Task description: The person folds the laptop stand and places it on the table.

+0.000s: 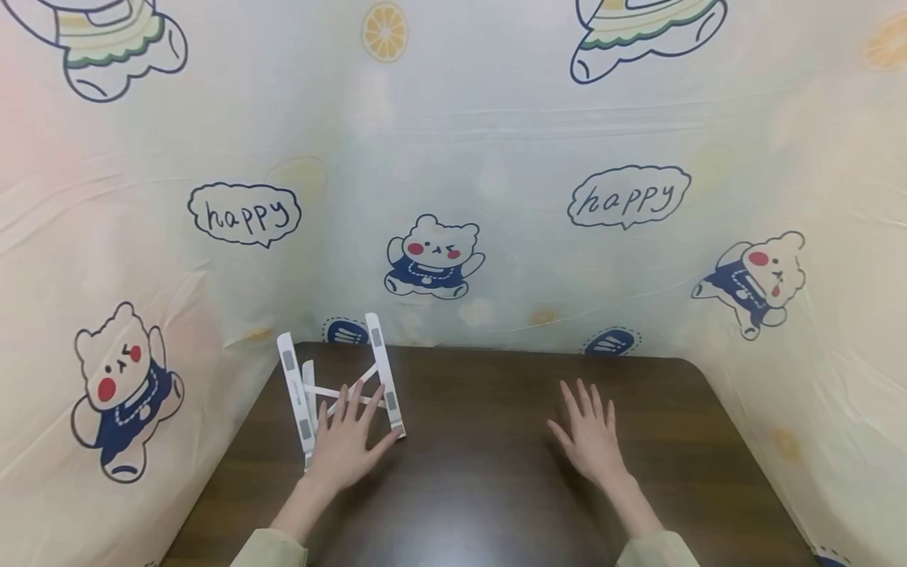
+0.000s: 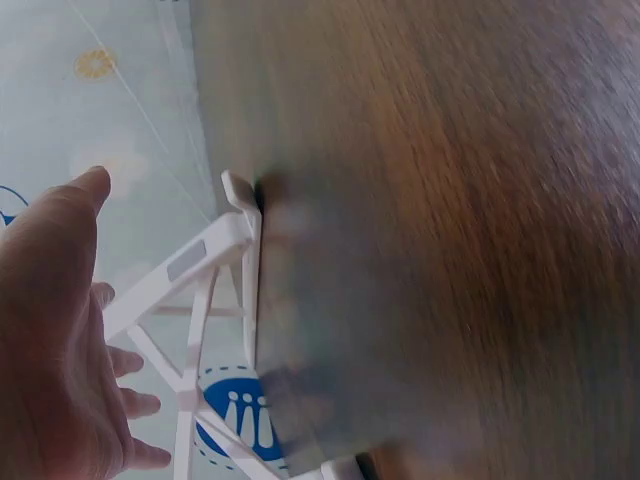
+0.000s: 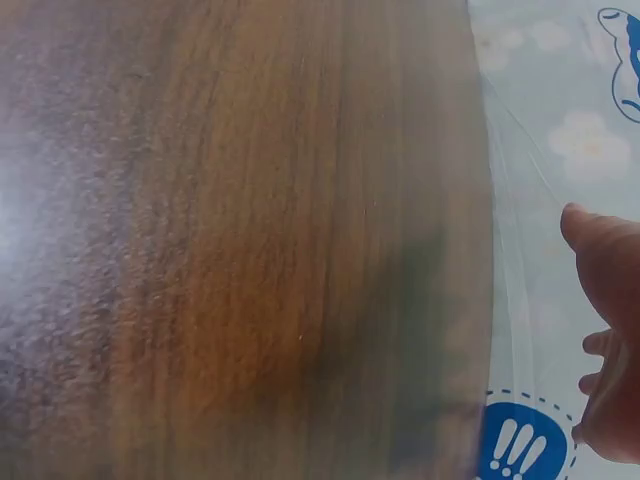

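A white folding laptop stand [image 1: 379,370] with grey pads stands unfolded at the left of the table, its two long arms slanting up and joined by crossed struts. My left hand [image 1: 347,449] is in front of it with the fingers spread, covering part of its near side. In the left wrist view the stand [image 2: 200,250] shows beyond the hand [image 2: 60,320], and no finger curls round it. My right hand [image 1: 591,437] is apart from the stand over the table's right half, its fingers spread and holding nothing; its thumb side [image 3: 610,270] shows in the right wrist view.
The dark brown wooden table [image 1: 482,409] has rounded far corners. A pale curtain [image 1: 510,260] printed with bears and the word "happy" surrounds it at the back and both sides, close to the far edge. Light glares off the table's near middle.
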Action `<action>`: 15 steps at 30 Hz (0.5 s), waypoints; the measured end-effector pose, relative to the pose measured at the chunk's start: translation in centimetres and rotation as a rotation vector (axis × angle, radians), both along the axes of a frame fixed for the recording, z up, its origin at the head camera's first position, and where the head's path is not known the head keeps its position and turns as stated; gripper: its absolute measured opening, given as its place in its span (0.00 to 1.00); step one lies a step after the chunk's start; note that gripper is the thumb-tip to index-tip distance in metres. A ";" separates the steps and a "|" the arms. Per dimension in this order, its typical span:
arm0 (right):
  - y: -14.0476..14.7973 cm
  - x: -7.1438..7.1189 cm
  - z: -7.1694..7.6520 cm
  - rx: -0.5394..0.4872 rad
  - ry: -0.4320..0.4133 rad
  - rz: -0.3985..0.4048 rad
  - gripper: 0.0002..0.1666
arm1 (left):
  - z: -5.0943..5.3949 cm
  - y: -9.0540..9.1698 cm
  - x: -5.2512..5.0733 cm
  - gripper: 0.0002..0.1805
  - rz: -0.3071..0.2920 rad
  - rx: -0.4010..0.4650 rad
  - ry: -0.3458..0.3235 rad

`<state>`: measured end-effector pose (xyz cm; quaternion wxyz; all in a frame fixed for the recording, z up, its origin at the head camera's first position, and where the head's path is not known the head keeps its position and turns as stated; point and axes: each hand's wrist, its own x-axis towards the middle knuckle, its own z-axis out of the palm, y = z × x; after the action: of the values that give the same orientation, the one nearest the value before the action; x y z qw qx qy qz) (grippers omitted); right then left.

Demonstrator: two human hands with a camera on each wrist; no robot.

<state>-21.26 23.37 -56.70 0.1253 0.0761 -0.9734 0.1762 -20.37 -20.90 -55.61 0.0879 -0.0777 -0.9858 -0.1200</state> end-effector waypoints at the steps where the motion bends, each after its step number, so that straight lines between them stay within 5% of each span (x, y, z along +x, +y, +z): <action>1: -0.1 -0.1 0.0 -0.002 0.000 0.006 0.47 | 0.0 -0.1 0.0 0.51 -0.009 0.001 -0.004; 10: -1.7 -1.6 0.0 -0.017 -0.020 0.094 0.47 | -0.7 -1.8 0.2 0.49 -0.082 -0.021 -0.011; 15: -3.4 -2.5 -0.1 -0.069 -0.054 0.171 0.47 | -1.0 -2.8 0.2 0.46 -0.108 0.084 0.051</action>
<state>-23.73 19.99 -56.80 0.0858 0.1498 -0.9597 0.2218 -20.20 -23.72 -56.66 0.1094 -0.1300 -0.9718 -0.1637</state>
